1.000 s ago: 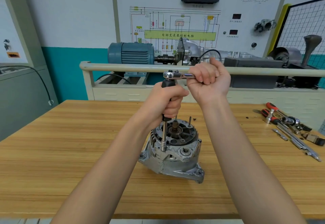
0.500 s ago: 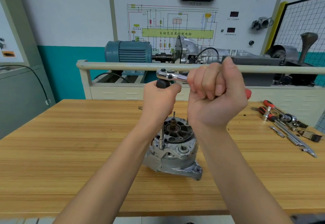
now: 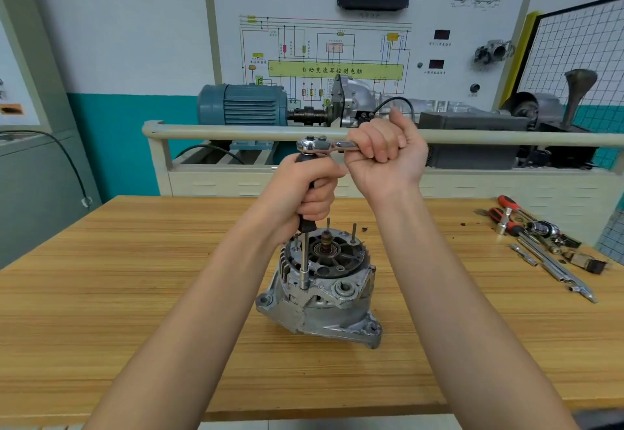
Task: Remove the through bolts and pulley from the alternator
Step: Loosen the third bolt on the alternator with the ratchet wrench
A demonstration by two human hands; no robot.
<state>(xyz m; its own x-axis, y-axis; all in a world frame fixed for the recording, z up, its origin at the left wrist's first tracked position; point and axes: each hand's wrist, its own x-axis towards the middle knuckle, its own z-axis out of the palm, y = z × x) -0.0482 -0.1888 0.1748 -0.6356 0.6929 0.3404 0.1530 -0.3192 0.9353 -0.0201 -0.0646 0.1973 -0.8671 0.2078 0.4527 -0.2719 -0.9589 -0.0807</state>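
Two hands work one tool. The alternator (image 3: 322, 289) sits in the middle of the wooden counter (image 3: 135, 294), its round black end facing up with thin studs poking straight up. A long driver bar (image 3: 304, 254) stands upright, its socket end down on the alternator's near left edge. The left hand (image 3: 304, 193) has its grip curled around the bar's black handle. The right hand (image 3: 385, 156) has its grip wrapped around the ratchet (image 3: 324, 145) handle, which points sideways to the right. Loose tools (image 3: 547, 247) lie far right.

Wooden workbench (image 3: 135, 294); white-and-teal wall (image 3: 128, 58); wiring-diagram board (image 3: 337, 41); blue motor (image 3: 243, 103); wire-mesh panel (image 3: 580, 54).
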